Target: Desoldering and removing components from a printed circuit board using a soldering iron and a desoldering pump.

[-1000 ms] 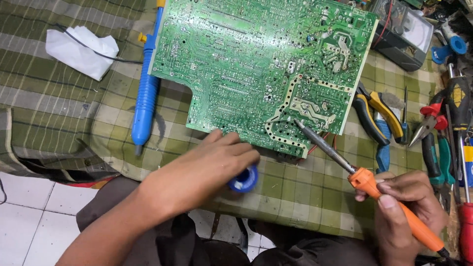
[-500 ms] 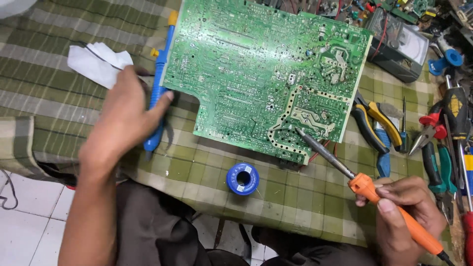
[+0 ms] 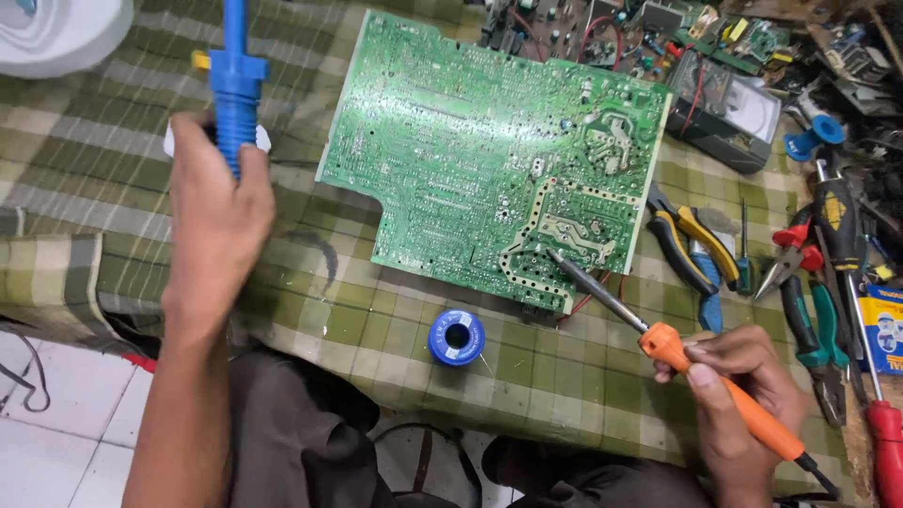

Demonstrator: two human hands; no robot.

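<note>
The left hand (image 3: 218,221) is clenching around a blue desoldering pump (image 3: 233,80), holding it upright above the green checked cloth (image 3: 113,169) at the left of the green circuit board (image 3: 489,160). The right hand (image 3: 738,395) is gripping the orange handle of a soldering iron (image 3: 658,334), whose metal tip is resting on the board's lower right corner, among the pale copper tracks.

The pump is looking like a ribbed plastic tube with a wider collar just above the fist; its top is running out of the picture and its lower end is disappearing inside the fingers. Something white is peeking out behind the left hand, too covered to identify. The iron's cord is leaving the frame at the bottom right.

One board is lying solder side up, one blue spool of solder (image 3: 457,337) is sitting just below it, and one pump and one iron are in hand. At the right, several pliers (image 3: 691,246) and screwdrivers are lying crowded together, too overlapped for an exact count.
</note>
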